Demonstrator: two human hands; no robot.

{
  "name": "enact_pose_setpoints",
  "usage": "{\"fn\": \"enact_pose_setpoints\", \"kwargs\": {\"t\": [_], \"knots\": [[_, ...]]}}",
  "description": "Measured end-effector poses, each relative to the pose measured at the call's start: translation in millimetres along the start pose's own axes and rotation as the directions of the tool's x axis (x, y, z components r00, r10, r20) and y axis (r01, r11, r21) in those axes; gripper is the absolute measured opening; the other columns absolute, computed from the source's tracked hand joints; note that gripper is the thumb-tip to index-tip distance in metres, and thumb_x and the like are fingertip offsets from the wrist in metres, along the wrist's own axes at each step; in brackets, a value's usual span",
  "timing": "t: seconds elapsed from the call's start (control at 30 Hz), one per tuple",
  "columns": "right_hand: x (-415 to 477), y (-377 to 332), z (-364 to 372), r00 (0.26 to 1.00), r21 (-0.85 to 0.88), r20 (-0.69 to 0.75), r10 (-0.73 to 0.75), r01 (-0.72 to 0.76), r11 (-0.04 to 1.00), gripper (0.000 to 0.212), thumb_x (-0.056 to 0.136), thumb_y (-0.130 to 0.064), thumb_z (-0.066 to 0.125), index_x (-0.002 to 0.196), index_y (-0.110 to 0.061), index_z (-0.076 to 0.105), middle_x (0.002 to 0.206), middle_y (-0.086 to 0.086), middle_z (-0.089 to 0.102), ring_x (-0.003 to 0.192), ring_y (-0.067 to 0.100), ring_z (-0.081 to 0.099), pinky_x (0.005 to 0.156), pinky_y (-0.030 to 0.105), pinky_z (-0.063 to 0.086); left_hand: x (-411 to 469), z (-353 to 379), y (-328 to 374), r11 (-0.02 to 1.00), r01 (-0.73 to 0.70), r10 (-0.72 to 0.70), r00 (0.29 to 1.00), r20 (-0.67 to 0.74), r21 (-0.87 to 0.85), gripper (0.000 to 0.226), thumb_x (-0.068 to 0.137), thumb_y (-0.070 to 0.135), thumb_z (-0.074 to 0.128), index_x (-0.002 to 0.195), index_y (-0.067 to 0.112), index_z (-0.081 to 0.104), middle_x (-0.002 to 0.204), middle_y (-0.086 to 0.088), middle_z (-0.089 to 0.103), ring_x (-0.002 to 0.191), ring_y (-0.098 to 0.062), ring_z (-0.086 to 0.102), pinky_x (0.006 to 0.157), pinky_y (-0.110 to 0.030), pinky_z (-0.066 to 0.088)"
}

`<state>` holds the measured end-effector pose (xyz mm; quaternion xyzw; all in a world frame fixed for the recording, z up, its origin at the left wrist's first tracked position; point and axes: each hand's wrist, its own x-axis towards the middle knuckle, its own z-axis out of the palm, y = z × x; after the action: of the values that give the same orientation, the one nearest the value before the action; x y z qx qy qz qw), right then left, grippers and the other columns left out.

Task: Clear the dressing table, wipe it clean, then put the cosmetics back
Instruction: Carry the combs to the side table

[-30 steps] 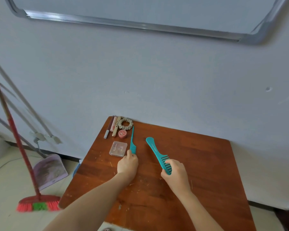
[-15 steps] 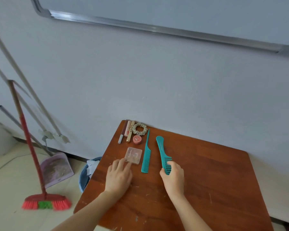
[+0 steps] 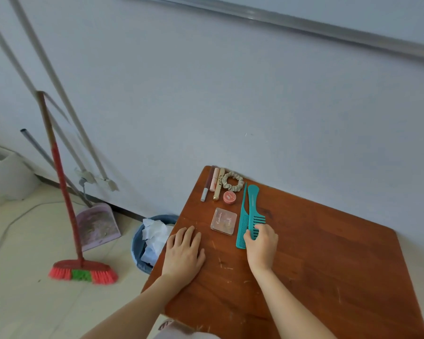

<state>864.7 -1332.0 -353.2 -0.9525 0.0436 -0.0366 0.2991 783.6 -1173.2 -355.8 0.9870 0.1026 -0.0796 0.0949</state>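
Observation:
On the brown wooden table (image 3: 316, 253), cosmetics lie at the far left corner: three slim tubes (image 3: 212, 183), a beige scrunchie (image 3: 233, 184), a small pink round pot (image 3: 229, 197) and a clear square compact (image 3: 223, 221). Two teal combs lie side by side: a thin tail comb (image 3: 242, 218) and a wide-tooth comb (image 3: 253, 206). My right hand (image 3: 262, 245) holds the toothed end of the wide-tooth comb, fingers curled on it. My left hand (image 3: 184, 253) rests flat on the table, left of the compact, holding nothing.
A blue bin (image 3: 146, 243) with crumpled white tissues stands on the floor by the table's left edge. A red broom (image 3: 66, 204) and a purple dustpan (image 3: 97, 225) lean against the wall at left. A white container (image 3: 8, 177) sits far left.
My left hand let go of the tail comb and moved left, flat on the table. My right hand slid the wide-tooth comb left until it lies against the tail comb.

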Motion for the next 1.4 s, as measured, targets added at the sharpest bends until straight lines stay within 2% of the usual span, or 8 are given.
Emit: {"fn": "enact_pose_setpoints", "kwargs": {"t": [0.07, 0.13, 0.47, 0.63, 0.83, 1.13, 1.27, 1.4], "knots": [[-0.9, -2.8, 4.3, 1.0, -0.009, -0.007, 0.011, -0.011, 1.0, 0.023, 0.086, -0.019, 0.061, 0.104, -0.004, 0.058, 0.121, 0.013, 0.056, 0.108, 0.023, 0.049, 0.073, 0.021, 0.045, 1.1, 2.5, 0.6, 0.999, -0.011, 0.013, 0.999, 0.049, -0.048, 0.056, 0.092, 0.047, 0.018, 0.141, 0.024, 0.033, 0.149, 0.0, 0.03, 0.14, -0.023, 0.023, 0.115, -0.042, 0.016], [-1.1, -4.1, 7.4, 0.999, -0.009, -0.023, 0.037, -0.038, 0.999, 0.024, 0.086, -0.019, 0.061, 0.104, -0.004, 0.058, 0.123, 0.013, 0.054, 0.109, 0.023, 0.048, 0.074, 0.02, 0.042, 1.9, 5.4, -0.7, 0.998, -0.007, 0.01, 0.999, 0.031, -0.068, 0.058, 0.093, 0.048, 0.012, 0.144, 0.024, 0.022, 0.153, 0.001, 0.018, 0.142, -0.022, 0.011, 0.116, -0.04, 0.006], [-2.4, -3.5, 20.6, 0.995, -0.029, -0.064, 0.076, -0.078, 0.997, 0.031, 0.086, -0.02, 0.062, 0.11, -0.004, 0.055, 0.125, 0.015, 0.053, 0.114, 0.028, 0.044, 0.09, 0.036, 0.046, 2.2, 4.1, -0.4, 0.998, -0.021, 0.022, 1.0, 0.014, -0.064, 0.05, 0.097, 0.043, 0.023, 0.143, 0.024, 0.024, 0.153, 0.0, 0.02, 0.142, -0.021, 0.012, 0.116, -0.039, 0.007], [-11.6, -0.5, 16.7, 0.994, -0.074, -0.047, 0.099, -0.102, 0.992, 0.039, 0.088, -0.027, 0.058, 0.121, -0.007, 0.051, 0.141, 0.018, 0.038, 0.13, 0.033, 0.032, 0.104, 0.042, 0.034, 3.1, 5.7, -1.7, 0.998, -0.018, 0.02, 1.0, 0.023, -0.066, 0.049, 0.097, 0.042, 0.025, 0.142, 0.023, 0.028, 0.152, 0.0, 0.023, 0.141, -0.022, 0.016, 0.116, -0.04, 0.01], [-43.2, 22.2, 13.9, 0.997, -0.16, -0.077, 0.008, -0.02, 0.987, 0.034, 0.078, -0.019, 0.071, 0.107, -0.004, 0.06, 0.132, 0.026, 0.047, 0.123, 0.043, 0.042, 0.097, 0.053, 0.038, 2.7, 3.0, -1.8, 0.999, 0.033, -0.032, 0.999, -0.017, 0.017, 0.038, 0.073, 0.044, 0.052, 0.1, 0.022, 0.069, 0.107, -0.002, 0.069, 0.1, -0.024, 0.065, 0.083, -0.042, 0.052], [-59.2, 32.9, 7.4, 0.989, -0.36, -0.073, -0.132, 0.097, 0.928, 0.041, 0.071, -0.03, 0.075, 0.102, -0.007, 0.065, 0.117, 0.022, 0.061, 0.11, 0.04, 0.057, 0.088, 0.053, 0.045, 1.9, 7.5, -0.1, 0.997, -0.006, 0.001, 0.998, -0.061, -0.083, 0.046, 0.087, 0.043, 0.052, 0.124, 0.016, 0.054, 0.134, -0.009, 0.052, 0.126, -0.031, 0.045, 0.103, -0.049, 0.036], [-63.4, 29.5, -2.6, 0.994, -0.485, -0.072, -0.081, 0.036, 0.874, 0.047, 0.078, -0.042, 0.045, 0.106, -0.012, 0.067, 0.114, 0.013, 0.065, 0.105, 0.032, 0.062, 0.083, 0.046, 0.051, -1.1, 7.5, -2.7, 0.991, -0.091, 0.097, 0.994, 0.058, -0.103, 0.058, 0.094, 0.049, 0.024, 0.144, 0.021, 0.018, 0.154, -0.003, 0.015, 0.142, -0.024, 0.01, 0.116, -0.041, 0.01], [-97.0, 13.3, 0.5, 0.989, -0.509, -0.142, 0.037, -0.105, 0.854, 0.048, 0.077, -0.044, 0.044, 0.107, -0.014, 0.067, 0.112, 0.013, 0.066, 0.103, 0.03, 0.063, 0.081, 0.043, 0.052, 3.1, -2.7, -28.5, 0.958, -0.276, 0.284, 0.953, 0.107, -0.08, 0.057, 0.094, 0.048, 0.024, 0.144, 0.021, 0.015, 0.154, -0.002, 0.015, 0.142, -0.024, 0.01, 0.116, -0.042, 0.009]]}}
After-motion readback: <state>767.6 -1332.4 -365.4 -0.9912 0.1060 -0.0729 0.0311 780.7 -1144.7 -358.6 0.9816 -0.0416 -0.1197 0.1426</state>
